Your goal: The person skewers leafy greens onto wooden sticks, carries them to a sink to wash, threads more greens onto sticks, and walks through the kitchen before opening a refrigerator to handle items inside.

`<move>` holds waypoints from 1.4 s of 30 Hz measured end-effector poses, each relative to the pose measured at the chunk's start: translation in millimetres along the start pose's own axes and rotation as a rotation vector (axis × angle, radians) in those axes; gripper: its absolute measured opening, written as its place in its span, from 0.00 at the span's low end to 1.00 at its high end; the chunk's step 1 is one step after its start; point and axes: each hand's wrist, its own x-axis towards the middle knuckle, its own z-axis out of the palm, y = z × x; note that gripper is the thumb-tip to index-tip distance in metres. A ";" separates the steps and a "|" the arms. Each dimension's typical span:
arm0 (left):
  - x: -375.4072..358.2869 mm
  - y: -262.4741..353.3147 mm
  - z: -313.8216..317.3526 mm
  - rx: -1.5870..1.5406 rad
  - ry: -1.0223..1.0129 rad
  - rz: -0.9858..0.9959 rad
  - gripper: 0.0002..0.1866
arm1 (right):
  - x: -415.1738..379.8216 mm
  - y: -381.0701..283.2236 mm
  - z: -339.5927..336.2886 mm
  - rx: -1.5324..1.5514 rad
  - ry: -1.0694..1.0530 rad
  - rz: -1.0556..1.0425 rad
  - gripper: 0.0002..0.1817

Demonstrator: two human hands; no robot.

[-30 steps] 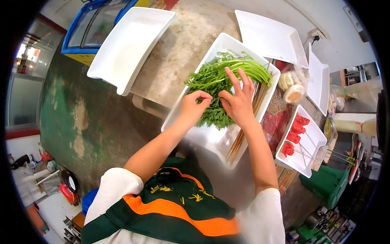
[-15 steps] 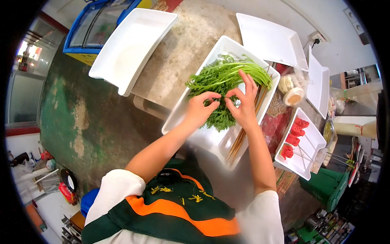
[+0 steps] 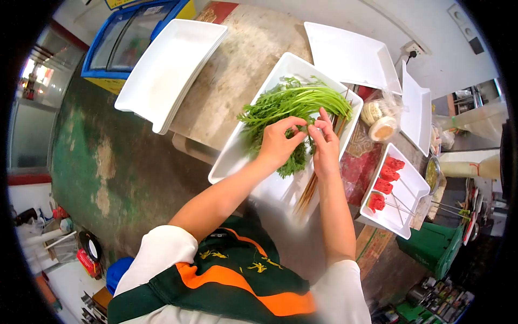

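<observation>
A bunch of feathery leafy greens [image 3: 294, 102] lies in a white tray [image 3: 229, 162] before me, its pale stems curving to the right. Over the bunch, my left hand [image 3: 279, 141] and my right hand [image 3: 326, 150] meet, thumbs and forefingers pinched around a small green sprig [image 3: 311, 125]. The other right fingers are raised. Thin bamboo skewers [image 3: 307, 193] lie along the tray's right side, partly hidden by my right hand and the greens.
Stacked white trays [image 3: 167, 65] stand at the table's left. Another white tray [image 3: 353, 51] sits behind, near a bag of round pale food [image 3: 382, 120]. At right, a tray [image 3: 402, 218] holds several red skewered pieces [image 3: 384, 186]. A green bin [image 3: 431, 248] stands below.
My hands have come closer together, and a green sprig now shows between the fingertips. The left hand has moved right and slightly up. The whole view has shifted slightly.
</observation>
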 end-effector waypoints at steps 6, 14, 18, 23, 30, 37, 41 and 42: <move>8.0 -3.7 1.8 0.101 0.047 0.079 0.07 | -1.9 -4.6 6.7 -0.133 0.006 -0.072 0.05; -23.1 15.5 -25.8 -0.141 -0.060 -0.284 0.12 | -53.0 -41.4 24.5 -0.672 0.099 -0.441 0.04; -72.6 14.0 -50.0 -0.765 -0.183 -0.835 0.14 | -98.5 -40.6 44.8 -1.077 -0.139 -0.643 0.08; -107.5 6.2 -56.0 -0.704 0.032 -1.025 0.09 | -124.6 -19.6 42.6 -1.231 -0.306 -0.608 0.14; -127.6 -4.7 -88.0 -0.704 -0.039 -0.897 0.05 | -111.7 -16.1 -26.2 -1.171 0.201 -0.405 0.10; -116.5 -3.0 -127.1 -0.323 0.281 -0.625 0.06 | -108.5 -5.7 -46.2 -1.240 0.241 0.059 0.11; -109.9 -17.4 -141.9 0.051 0.240 -0.545 0.08 | -102.5 -8.7 -48.7 -1.325 0.200 0.095 0.14; -107.9 -18.6 -144.7 0.046 0.244 -0.541 0.08 | -101.1 -9.9 -48.9 -1.328 0.200 0.087 0.14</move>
